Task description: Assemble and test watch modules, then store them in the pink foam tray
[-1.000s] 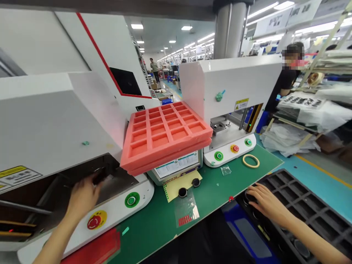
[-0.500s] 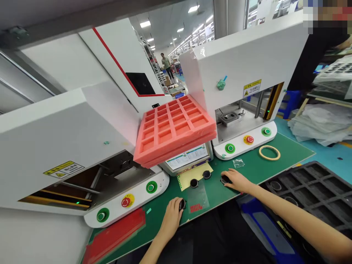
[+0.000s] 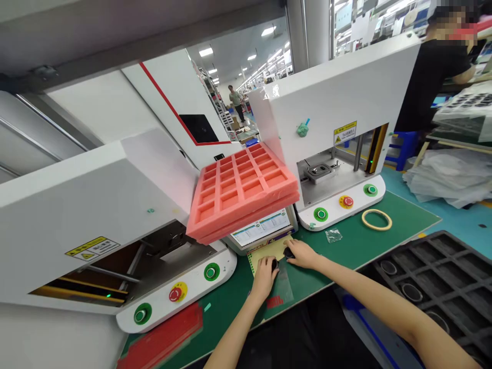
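Here, two small black round parts are being handled on the yellow sheet (image 3: 269,249), which lies on the green mat (image 3: 346,241) just in front of the little screen (image 3: 261,229). The left hand (image 3: 263,274) is curled over one black round part (image 3: 274,264), with the fingertips pinched on it. The right hand (image 3: 303,253) is laid over the other black round part (image 3: 288,252), and its fingers are bent around it.

To do this step well, each part should be held gently by its rim, not squeezed hard. The parts should be kept flat and set down side by side, so that they do not bump. The clear plastic bag (image 3: 282,289) just under the left hand should be kept out from under the fingers, because it looks slippery. The two hands are close together, so slow moves are best.

Much is hard to see. Most of each round part is covered by the fingers, so the grip cannot be told for sure. What the parts are cannot be made out. The words on the screen are too small to read. The pink foam tray (image 3: 242,192) hides the top of the screen. The black tray (image 3: 434,282) is cut off at the edge of the picture.
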`<action>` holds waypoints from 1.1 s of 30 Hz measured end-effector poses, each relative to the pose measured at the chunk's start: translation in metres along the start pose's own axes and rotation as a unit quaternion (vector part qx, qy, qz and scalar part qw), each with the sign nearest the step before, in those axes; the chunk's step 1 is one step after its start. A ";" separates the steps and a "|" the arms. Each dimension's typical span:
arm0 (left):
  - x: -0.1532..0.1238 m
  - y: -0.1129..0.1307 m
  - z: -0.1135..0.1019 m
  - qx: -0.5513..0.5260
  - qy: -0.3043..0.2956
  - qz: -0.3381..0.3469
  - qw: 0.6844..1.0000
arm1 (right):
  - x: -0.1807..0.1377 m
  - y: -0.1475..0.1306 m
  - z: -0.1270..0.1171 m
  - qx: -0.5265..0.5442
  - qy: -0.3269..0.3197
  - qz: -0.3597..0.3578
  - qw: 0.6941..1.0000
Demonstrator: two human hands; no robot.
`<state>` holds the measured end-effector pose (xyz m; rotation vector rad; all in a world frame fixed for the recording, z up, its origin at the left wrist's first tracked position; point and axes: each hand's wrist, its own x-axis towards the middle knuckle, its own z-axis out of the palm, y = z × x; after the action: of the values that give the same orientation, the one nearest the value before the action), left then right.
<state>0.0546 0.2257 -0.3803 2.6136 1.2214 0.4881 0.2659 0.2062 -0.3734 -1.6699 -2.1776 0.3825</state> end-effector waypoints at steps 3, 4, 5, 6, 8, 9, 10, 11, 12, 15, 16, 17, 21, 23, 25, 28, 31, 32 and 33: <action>-0.004 -0.009 -0.010 -0.011 0.014 -0.015 1.000 | 0.001 -0.002 0.001 -0.005 -0.003 0.001 1.000; -0.006 -0.011 -0.013 -0.012 0.018 -0.024 0.999 | 0.001 -0.002 0.001 -0.005 -0.005 -0.001 1.000; -0.008 -0.012 -0.015 -0.012 0.022 -0.033 0.999 | 0.000 -0.002 0.000 -0.004 -0.006 -0.003 1.000; -0.011 -0.011 -0.017 -0.011 0.025 -0.041 0.999 | 0.000 -0.002 0.000 -0.004 -0.006 -0.004 1.000; -0.018 -0.002 -0.016 -0.009 0.026 -0.055 0.998 | -0.002 -0.002 0.000 -0.006 -0.005 -0.002 1.000; -0.022 0.006 -0.015 -0.008 0.024 -0.059 0.998 | -0.003 -0.001 0.000 -0.008 -0.005 0.000 1.000; -0.027 0.015 -0.012 -0.007 0.021 -0.060 0.998 | -0.003 -0.001 -0.001 -0.011 -0.005 0.003 1.000; -0.031 0.024 -0.009 -0.007 0.015 -0.056 0.998 | -0.004 0.000 -0.001 -0.014 -0.005 0.005 1.000; -0.036 0.034 -0.006 -0.008 0.005 -0.045 0.999 | -0.005 0.001 -0.001 -0.017 -0.005 0.009 1.000; -0.052 0.056 0.007 -0.020 -0.042 0.014 0.999 | -0.006 0.003 0.000 -0.022 -0.006 0.017 1.000; -0.058 0.060 0.012 -0.026 -0.058 0.032 0.997 | -0.006 0.003 0.000 -0.022 -0.006 0.019 1.000; -0.064 0.064 0.019 -0.031 -0.074 0.048 0.996 | -0.007 0.004 0.001 -0.021 -0.006 0.020 1.000; -0.093 0.083 0.055 -0.055 -0.149 0.097 0.983 | -0.009 0.005 0.002 -0.015 0.000 0.021 1.000; -0.106 0.099 0.075 -0.063 -0.185 0.108 0.975 | -0.012 0.005 0.003 -0.013 0.003 0.024 1.000; -0.117 0.115 0.089 -0.064 -0.217 0.106 0.968 | -0.015 0.007 0.003 -0.011 0.004 0.028 1.000; -0.134 0.131 0.095 -0.051 -0.260 0.078 0.961 | -0.019 0.008 0.002 -0.008 0.006 0.035 0.999; -0.145 0.137 0.089 -0.004 -0.295 -0.009 0.955 | -0.019 0.007 0.000 -0.005 0.012 0.038 0.999; -0.147 0.138 0.088 0.012 -0.307 -0.040 0.951 | -0.018 0.005 0.000 -0.005 0.013 0.038 0.999; -0.147 0.140 0.087 0.025 -0.320 -0.067 0.945 | -0.016 0.004 -0.001 -0.005 0.015 0.038 0.999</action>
<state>0.0978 0.0191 -0.4449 2.3942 1.1629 -0.3994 0.2733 0.1913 -0.3763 -1.7557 -2.1033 0.3656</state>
